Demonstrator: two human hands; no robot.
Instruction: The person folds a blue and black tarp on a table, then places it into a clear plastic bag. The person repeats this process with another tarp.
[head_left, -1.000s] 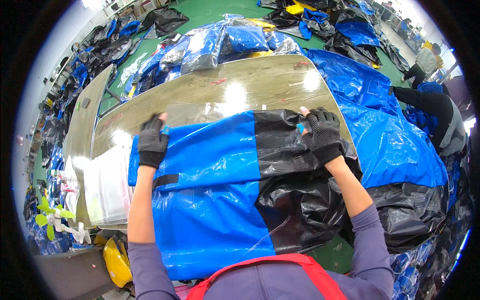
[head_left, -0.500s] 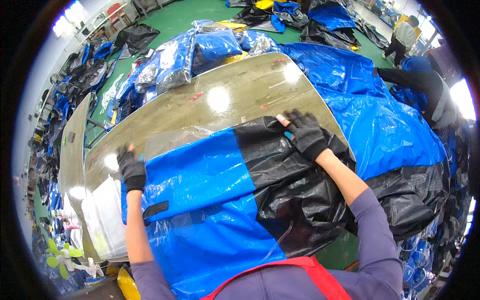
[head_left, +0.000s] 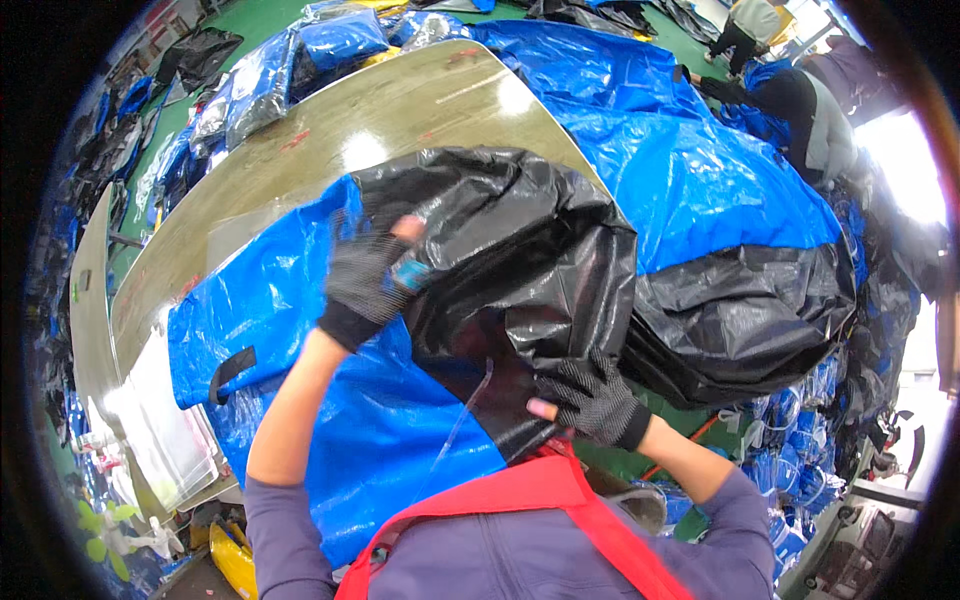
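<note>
One table (head_left: pixel 440 100), wood-grained and curved at its edge, the largest thing we log here. Next in size, a heap (head_left: pixel 700 185) of blue and black sheeting by its right edge. Then the cover (head_left: pixel 275 265), also blue and black: it lies across the near part of the table, blue half leftward, black half crumpled rightward, and reaches down to the wearer's red apron (head_left: pixel 480 495). We judge its slack near side the main weakness; should the weight there pull while neither hand bears down, it could slide floorward. The black half lies close against the heap, so a sideways drag might snag the two together. Stack of white bags (head_left: pixel 170 430) just beyond the blue end; a leftward sweep of the cover could push them askew. Left hand (head_left: pixel 370 275), gloved, over the cover near the colour seam: thumb well apart from the fingers, but blur keeps us from telling whether a fold is caught. Right hand (head_left: pixel 592 402), gloved, at the black half's near edge: fingers loosely spread and bent; we cannot tell if it pinches the edge. Smallest, a black strap (head_left: pixel 235 370) on the blue; folded under carelessly, it might leave a lump.
</note>
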